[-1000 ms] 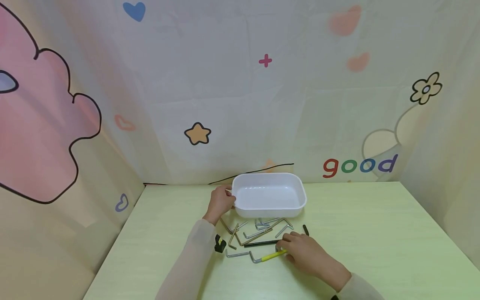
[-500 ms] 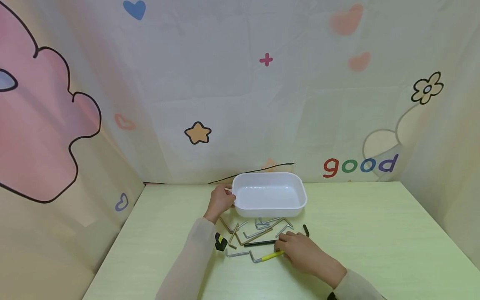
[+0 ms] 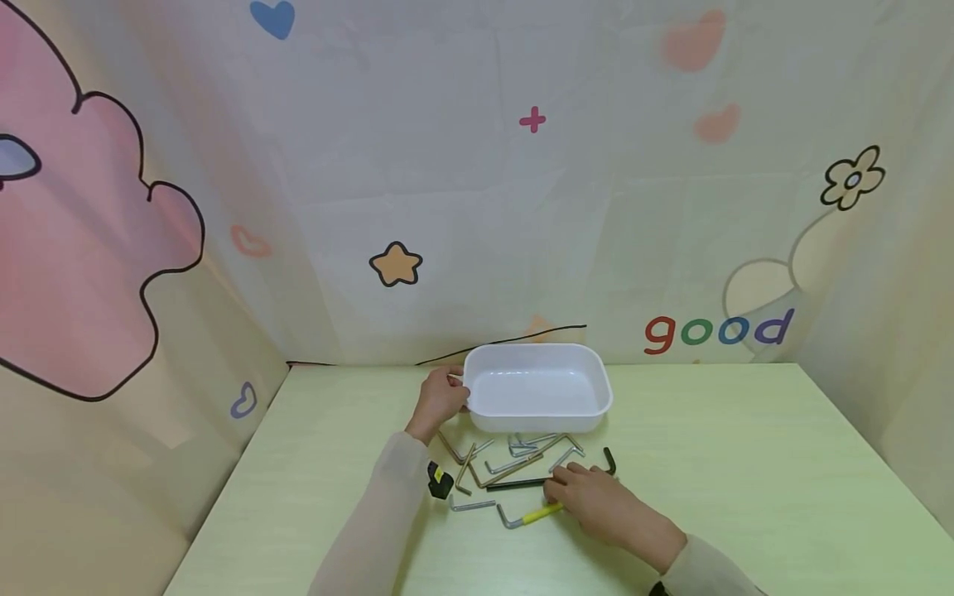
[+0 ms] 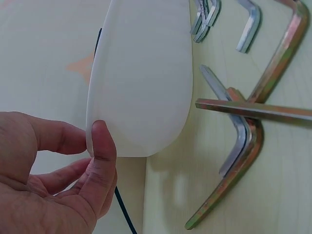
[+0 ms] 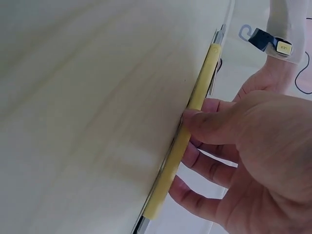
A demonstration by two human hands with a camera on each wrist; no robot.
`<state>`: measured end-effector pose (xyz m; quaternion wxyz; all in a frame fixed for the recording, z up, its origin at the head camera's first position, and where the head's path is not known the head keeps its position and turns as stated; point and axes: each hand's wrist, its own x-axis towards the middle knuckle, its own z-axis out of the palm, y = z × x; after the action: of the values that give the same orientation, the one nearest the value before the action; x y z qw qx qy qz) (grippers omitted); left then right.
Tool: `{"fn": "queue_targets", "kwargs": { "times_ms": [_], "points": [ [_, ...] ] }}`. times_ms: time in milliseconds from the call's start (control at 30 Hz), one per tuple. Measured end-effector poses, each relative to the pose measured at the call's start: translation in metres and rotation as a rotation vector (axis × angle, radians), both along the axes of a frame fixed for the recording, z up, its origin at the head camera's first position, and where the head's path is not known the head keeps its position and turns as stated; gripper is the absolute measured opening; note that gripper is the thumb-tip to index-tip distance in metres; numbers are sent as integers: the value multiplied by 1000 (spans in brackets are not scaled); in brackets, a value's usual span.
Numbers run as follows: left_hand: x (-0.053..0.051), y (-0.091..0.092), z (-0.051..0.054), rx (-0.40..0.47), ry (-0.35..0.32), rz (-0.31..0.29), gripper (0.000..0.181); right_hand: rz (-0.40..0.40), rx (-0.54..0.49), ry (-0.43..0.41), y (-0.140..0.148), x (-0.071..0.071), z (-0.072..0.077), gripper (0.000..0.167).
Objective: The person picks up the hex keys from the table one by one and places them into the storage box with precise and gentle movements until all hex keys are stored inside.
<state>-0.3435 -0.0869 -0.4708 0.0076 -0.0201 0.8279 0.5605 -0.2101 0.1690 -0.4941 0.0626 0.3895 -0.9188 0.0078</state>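
My left hand (image 3: 440, 401) pinches the left rim of a white plastic tray (image 3: 538, 422). In the left wrist view, the thumb and fingers of that hand (image 4: 68, 180) hold the edge of the tray (image 4: 141, 87). Lower right, my right hand (image 3: 607, 507) pinches a hex key with a yellow sleeve (image 3: 542, 514), whose bent end points left. Seen from the right wrist, thumb and fingers grip the yellow sleeve (image 5: 165, 183) close to the tabletop. A long black hex key (image 3: 514, 485) lies just beyond, partly hidden by the right hand.
Several silver and bronze hex keys lie between the tray and me, some crossing, such as a bronze one (image 4: 273, 114) and a small silver one (image 3: 473, 506). A printed curtain (image 3: 477, 207) hangs behind the pale table (image 3: 745, 472).
My right hand has shifted slightly left along the yellow hex key, which has barely moved. My left hand keeps its hold on the tray's rim.
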Motion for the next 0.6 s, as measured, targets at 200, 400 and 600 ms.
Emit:
{"fn": "queue_targets", "kwargs": {
  "times_ms": [200,400,600],
  "points": [
    [0,1,-1,6,11,-2,42,20,13,41,0,2,5,27],
    [0,2,0,9,19,-4,46,9,-7,42,0,3,17,35],
    [0,1,0,6,26,-3,47,1,-34,66,1,3,26,39]
  ]
}}
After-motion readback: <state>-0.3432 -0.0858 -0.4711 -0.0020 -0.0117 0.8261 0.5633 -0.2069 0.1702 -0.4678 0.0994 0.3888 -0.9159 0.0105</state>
